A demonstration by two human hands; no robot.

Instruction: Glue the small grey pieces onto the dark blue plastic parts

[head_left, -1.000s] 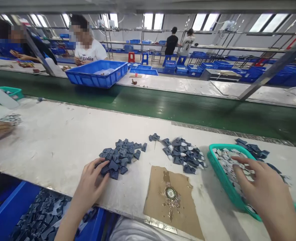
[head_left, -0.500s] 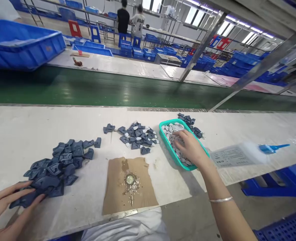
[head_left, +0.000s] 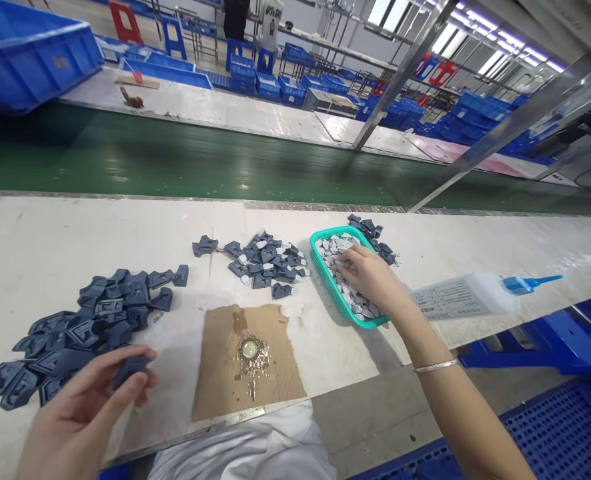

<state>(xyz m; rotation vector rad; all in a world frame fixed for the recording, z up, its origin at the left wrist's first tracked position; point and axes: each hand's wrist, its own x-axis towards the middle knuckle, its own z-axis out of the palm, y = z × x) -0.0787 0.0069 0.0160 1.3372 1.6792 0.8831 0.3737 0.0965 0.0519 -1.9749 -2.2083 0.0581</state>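
My left hand (head_left: 93, 407) is closed on a dark blue-grey plastic part (head_left: 129, 371), just above the table at the near edge of a pile of similar parts (head_left: 110, 310). My right hand (head_left: 368, 273) reaches into a green mesh basket (head_left: 335, 299) of small light grey pieces (head_left: 329, 248). Its thumb and fingers pinch together among them; what they hold I cannot make out. Left of the basket lies a cluster of dark parts with light grey pieces on them (head_left: 268, 260). Between my hands is a piece of brown cardboard (head_left: 215, 387) with a wet, glittering round cap (head_left: 249, 350) on it.
A white bottle with a blue nozzle (head_left: 490, 293) lies right of the basket. More dark parts (head_left: 375, 240) sit behind the basket. Beyond the table runs a green conveyor belt (head_left: 200, 163); a metal post (head_left: 390, 87) rises behind it. A large blue bin (head_left: 30, 57) stands at far left.
My left hand has lifted a dark part off the pile and moved right with it. My right hand stays in the basket, its fingers now closer together. The view has tilted down slightly.
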